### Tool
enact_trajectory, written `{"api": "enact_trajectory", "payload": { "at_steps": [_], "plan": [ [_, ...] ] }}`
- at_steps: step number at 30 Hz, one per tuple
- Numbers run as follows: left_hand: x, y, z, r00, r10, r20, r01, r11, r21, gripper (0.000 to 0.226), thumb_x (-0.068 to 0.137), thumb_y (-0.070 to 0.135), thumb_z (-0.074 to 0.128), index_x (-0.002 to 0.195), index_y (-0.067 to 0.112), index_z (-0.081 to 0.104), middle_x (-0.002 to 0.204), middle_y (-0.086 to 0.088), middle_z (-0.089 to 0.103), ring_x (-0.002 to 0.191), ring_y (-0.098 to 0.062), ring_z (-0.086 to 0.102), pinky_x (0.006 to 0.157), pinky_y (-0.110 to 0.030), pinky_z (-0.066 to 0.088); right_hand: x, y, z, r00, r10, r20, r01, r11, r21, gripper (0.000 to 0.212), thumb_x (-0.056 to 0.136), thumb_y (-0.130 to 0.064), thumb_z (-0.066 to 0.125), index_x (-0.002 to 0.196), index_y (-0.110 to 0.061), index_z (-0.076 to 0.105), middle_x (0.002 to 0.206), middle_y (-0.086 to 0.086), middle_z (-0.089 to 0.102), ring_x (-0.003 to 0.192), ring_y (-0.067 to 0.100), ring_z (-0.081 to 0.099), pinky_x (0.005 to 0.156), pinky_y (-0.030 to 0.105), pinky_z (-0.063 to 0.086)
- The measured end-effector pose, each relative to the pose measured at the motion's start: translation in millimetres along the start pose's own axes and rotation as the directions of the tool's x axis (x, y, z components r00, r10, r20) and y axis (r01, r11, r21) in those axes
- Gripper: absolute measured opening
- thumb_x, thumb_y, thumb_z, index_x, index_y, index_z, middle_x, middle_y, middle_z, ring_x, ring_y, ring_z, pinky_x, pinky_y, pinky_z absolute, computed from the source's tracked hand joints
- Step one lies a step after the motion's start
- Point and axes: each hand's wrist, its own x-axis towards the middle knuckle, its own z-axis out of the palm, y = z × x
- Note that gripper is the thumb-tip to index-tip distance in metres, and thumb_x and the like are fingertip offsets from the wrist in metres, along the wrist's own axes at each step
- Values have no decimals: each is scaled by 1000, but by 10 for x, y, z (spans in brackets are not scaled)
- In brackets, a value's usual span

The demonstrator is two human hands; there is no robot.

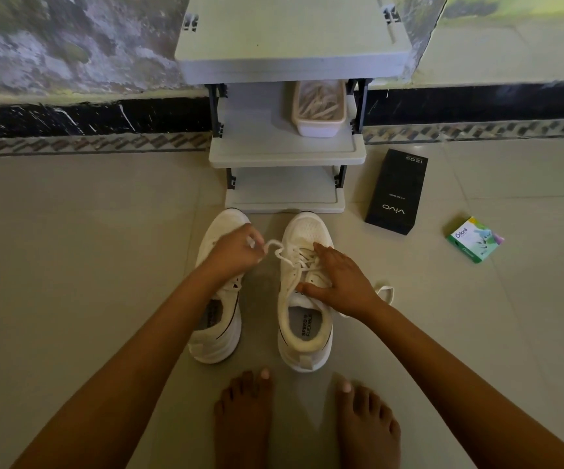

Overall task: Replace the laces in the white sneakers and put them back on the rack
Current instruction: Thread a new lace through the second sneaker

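Two white sneakers stand side by side on the tiled floor in front of a grey shoe rack (285,154). My left hand (235,250) hovers over the left sneaker (218,328) and pinches a white lace (275,247) that runs out of the right sneaker (304,336). My right hand (340,280) rests on the right sneaker's laced tongue, fingers spread flat. A loose loop of lace (386,294) lies on the floor just right of that hand.
A white tub of spare laces (319,108) sits on the rack's middle shelf. A black phone box (397,191) and a small green carton (476,243) lie on the floor to the right. My bare feet (307,421) stand just behind the sneakers.
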Motion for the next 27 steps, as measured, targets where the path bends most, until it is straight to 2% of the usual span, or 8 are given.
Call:
{"api": "enact_trajectory", "payload": {
  "at_steps": [3,8,11,13,16,20,23,27],
  "plan": [
    [-48,-135,215,985,124,119,-138,984,117,34,92,19,56,126,14,53,109,-12,64,88,-22,61,81,-28,46,7,-4,9,1000,6,1,-6,1000,15,92,78,-61,60,149,-21,18,151,4,31,136,23,32,110,36,27],
    [37,-143,313,956,239,173,-280,918,281,11,93,25,54,93,16,61,78,4,59,76,-23,60,67,-27,45,8,-10,2,1000,15,1,-15,1000,21,91,79,-57,62,149,-21,18,151,5,30,137,23,31,110,35,26],
    [21,-15,134,945,260,196,-197,936,-292,16,94,15,51,82,20,61,67,16,58,63,-6,52,55,-15,43,8,5,-11,999,27,23,-28,1000,14,93,77,-60,62,149,-22,17,152,3,28,137,23,30,110,37,27],
    [46,15,-88,939,320,124,-139,685,-715,21,91,12,49,75,20,60,62,13,55,51,-2,41,49,-14,37,11,10,-27,999,42,31,-42,999,24,93,77,-61,62,149,-22,16,152,3,29,136,24,31,109,39,30],
    [48,-56,-205,948,281,149,-35,556,-831,22,92,14,49,73,18,60,62,5,44,49,-5,34,48,-16,32,13,-3,-36,998,53,37,-55,997,46,92,78,-60,61,149,-23,15,152,3,28,136,24,32,110,40,31],
    [51,-98,-122,988,-72,134,100,970,-221,21,98,31,43,99,18,60,83,2,51,73,-14,47,64,-25,40,8,-30,-55,998,42,36,-43,999,30,89,79,-58,61,148,-22,17,152,3,30,135,23,35,107,38,33],
    [90,-66,-71,998,-55,-3,55,998,-8,28,100,25,36,110,17,61,103,-2,53,94,-19,48,83,-32,38,-39,-76,-107,998,50,-25,-51,999,-14,91,73,-59,67,144,-21,25,146,3,36,126,22,42,99,36,41],
    [43,16,18,975,219,25,-220,967,131,30,96,5,38,111,9,63,100,-3,65,87,-11,57,73,-14,38,-152,-173,-88,983,97,-158,-107,993,-59,64,69,-52,73,114,-16,48,112,3,50,93,16,52,75,30,50]
  ]
}}
